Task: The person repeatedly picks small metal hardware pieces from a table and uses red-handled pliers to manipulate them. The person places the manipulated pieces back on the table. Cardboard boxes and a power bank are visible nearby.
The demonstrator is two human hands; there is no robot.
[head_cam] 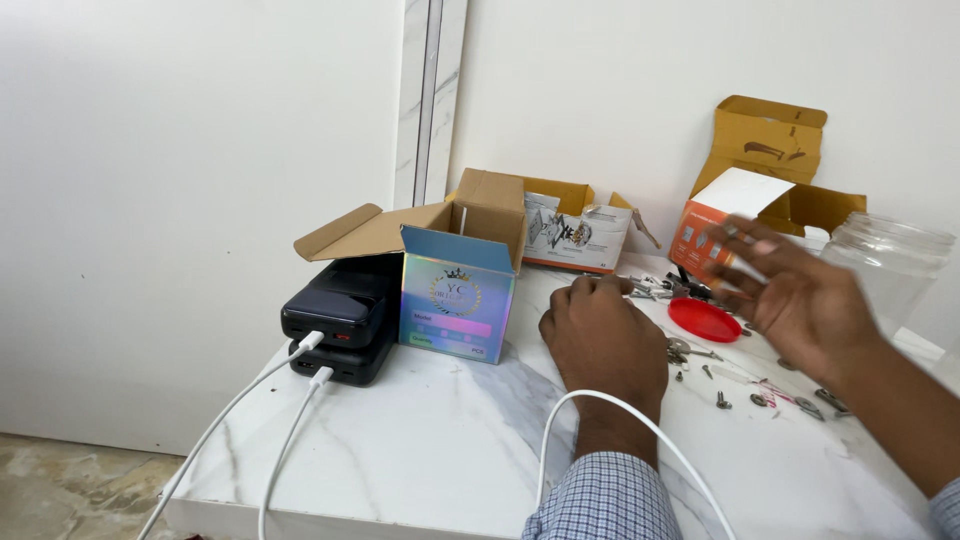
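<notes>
The left hand (603, 335) rests knuckles-up on the white marble table (430, 440), its fingers curled under into a loose fist at the edge of a scatter of small metal screws and parts (700, 360), and whether it pinches anything I cannot tell. The right hand (795, 290) hangs in the air above the table, blurred, palm turned leftward and fingers spread and empty, just right of the red lid (703, 319) and in front of the clear plastic jar (885, 262). A white cable (600, 400) arcs over the left wrist, above the checked sleeve (600, 500).
</notes>
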